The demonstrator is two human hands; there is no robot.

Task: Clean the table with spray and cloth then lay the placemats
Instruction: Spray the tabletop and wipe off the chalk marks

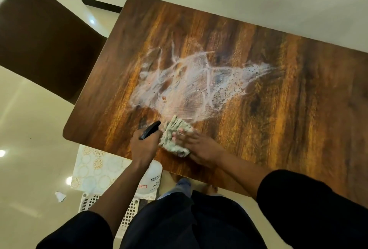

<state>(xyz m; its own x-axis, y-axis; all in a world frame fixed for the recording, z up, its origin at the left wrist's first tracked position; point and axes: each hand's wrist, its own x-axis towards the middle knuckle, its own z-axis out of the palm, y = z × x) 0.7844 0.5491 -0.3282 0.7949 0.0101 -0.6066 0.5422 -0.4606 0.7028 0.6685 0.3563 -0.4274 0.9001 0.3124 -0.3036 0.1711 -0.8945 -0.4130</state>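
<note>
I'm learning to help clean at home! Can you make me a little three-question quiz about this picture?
1. True or false: the left hand grips the spray bottle.
2. What lies under the right hand? A) sponge B) cloth C) placemat
3. Fill in: white foam is smeared across the wooden ____.

Key:
1. True; it holds the bottle by its black trigger head.
2. B; the fingers press the cloth onto the table.
3. Table. The patterned placemats wait below the table's edge, on a white basket.
</note>
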